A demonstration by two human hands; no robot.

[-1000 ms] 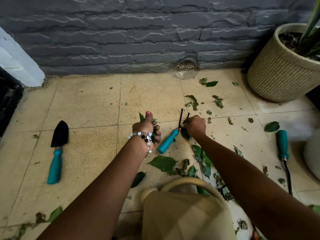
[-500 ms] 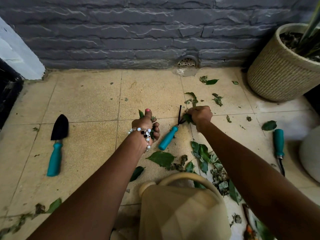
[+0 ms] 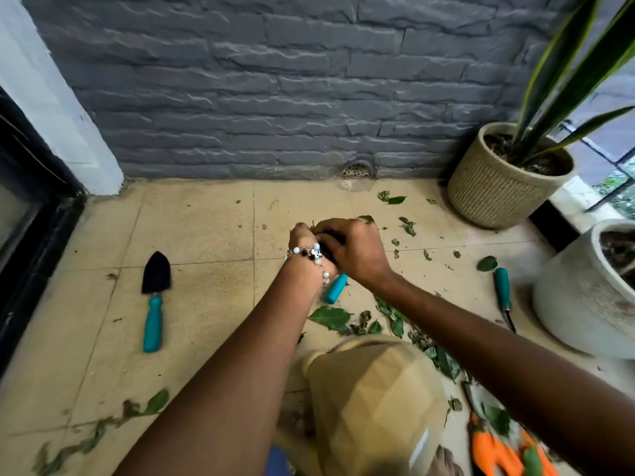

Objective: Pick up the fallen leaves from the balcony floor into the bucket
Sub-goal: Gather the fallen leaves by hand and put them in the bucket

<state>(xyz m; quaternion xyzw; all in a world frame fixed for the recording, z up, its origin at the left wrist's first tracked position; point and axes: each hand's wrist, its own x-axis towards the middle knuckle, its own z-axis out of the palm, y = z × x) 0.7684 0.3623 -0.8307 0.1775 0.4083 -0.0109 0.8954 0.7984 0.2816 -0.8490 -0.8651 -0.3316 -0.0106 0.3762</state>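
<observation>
Tan bucket (image 3: 374, 400) sits at the near edge of the floor (image 3: 199, 235); loose leaves (image 3: 331, 317) lie just beyond it. Further out from the bucket, both hands meet – right hand (image 3: 350, 250) over left hand (image 3: 304, 240), fingers curled on a leaf wad (image 3: 313, 225), teal tool handle (image 3: 336, 288) underneath.

Trowel (image 3: 155, 297) left of hands, pots (image 3: 494, 190) right.

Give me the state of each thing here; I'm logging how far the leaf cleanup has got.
left hand: curled round a bunch of leaves
right hand: curled, pressed against the left, gripping leaves
leaves on floor: still scattered, many uncollected
trowel: lying flat, untouched
teal-handled tool: lying on floor under the hands
second teal tool: lying by the white pot
watering can: standing upright
woven pot: upright, planted
</observation>
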